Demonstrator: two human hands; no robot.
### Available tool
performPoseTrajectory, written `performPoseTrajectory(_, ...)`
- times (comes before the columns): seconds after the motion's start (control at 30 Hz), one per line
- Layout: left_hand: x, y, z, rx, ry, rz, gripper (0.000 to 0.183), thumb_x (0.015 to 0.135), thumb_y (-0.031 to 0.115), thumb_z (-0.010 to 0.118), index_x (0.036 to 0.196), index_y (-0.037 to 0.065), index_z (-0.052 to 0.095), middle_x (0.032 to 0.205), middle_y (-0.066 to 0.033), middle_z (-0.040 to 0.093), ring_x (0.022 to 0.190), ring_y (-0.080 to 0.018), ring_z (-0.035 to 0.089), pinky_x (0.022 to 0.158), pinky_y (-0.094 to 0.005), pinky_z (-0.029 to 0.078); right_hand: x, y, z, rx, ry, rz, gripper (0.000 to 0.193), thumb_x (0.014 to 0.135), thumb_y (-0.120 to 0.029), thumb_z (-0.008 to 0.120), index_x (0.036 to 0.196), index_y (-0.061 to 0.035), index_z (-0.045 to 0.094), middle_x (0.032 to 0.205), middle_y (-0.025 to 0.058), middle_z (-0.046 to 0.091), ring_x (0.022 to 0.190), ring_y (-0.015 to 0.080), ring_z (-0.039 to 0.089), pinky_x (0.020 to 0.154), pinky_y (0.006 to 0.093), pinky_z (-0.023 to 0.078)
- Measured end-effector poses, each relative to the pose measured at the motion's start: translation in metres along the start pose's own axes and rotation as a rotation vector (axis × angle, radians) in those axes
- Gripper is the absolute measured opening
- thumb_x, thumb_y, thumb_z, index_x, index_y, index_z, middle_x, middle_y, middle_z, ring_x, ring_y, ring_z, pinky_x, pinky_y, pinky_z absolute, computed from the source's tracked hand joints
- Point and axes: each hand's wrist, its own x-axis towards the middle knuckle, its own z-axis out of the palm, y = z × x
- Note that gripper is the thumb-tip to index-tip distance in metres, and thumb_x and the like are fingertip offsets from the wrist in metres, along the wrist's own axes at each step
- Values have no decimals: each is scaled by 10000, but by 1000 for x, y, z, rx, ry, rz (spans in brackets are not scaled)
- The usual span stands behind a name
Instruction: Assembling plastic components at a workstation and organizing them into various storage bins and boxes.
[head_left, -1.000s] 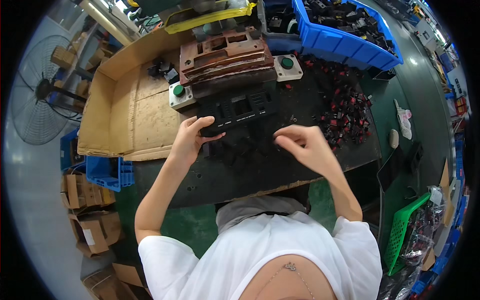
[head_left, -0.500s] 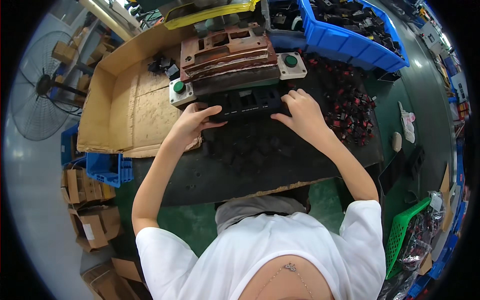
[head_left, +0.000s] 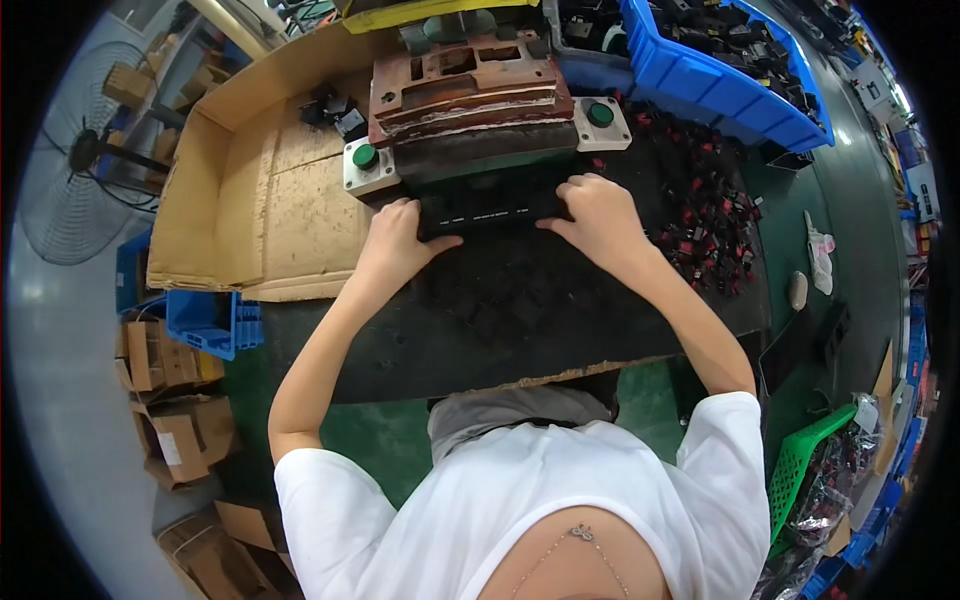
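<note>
A long black plastic housing (head_left: 490,208) with small white markings lies in front of a machine's reddish-brown metal block (head_left: 468,92). My left hand (head_left: 393,240) grips its left end, fingers curled over the top and thumb along the near edge. At the other end my right hand (head_left: 600,212) holds it in the same way, thumb pointing inward. The far side of the housing is in dark shadow under the block. White switch boxes with a green button (head_left: 365,157) and another green button (head_left: 600,114) flank the block.
A cardboard tray (head_left: 240,200) with several black parts stands left of the machine. Loose black and red parts (head_left: 700,210) are heaped at the right. Behind them sits a blue bin (head_left: 720,80) of black parts. The black tabletop (head_left: 400,350) ends at a worn near edge.
The housing's openings, visible before, are now in shadow. My left hand has changed its hold, from thumb on top to fingers over the end. My right hand stays on its end.
</note>
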Motion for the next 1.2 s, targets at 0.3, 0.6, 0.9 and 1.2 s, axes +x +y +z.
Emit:
performPoseTrajectory(0.3,-1,-1,6,-11,88,34,428,593,309,751,621,-25,484,661,-158,499,689,-333,498,609,-387,408,2,-1,1,-86,-8,-33,326,619,-302,698,692,-14,565,681,86,535,724,249,547,619,332,458)
performPoseTrajectory(0.6,1,12,-2,116,1,11,370,617,240,722,650,-73,527,742,-217,537,721,-370,528,655,-404,446,10,16,3,202,12,-95,349,581,-229,743,586,30,510,572,135,509,571,273,534,544,325,426)
performPoseTrajectory(0.9,-13,6,-8,17,36,-97,409,598,268,742,742,-40,513,742,-164,523,718,-312,507,650,-365,429,-3,15,-10,318,-23,82,337,586,-213,754,684,36,547,559,100,510,500,192,503,494,274,407)
performPoseTrajectory(1.2,-91,36,-6,-296,35,-181,632,582,122,746,1135,8,463,1048,-117,449,751,-222,510,695,-297,455,-77,-27,-37,439,-245,241,558,607,-154,740,1088,-6,499,947,76,484,630,149,498,540,244,453)
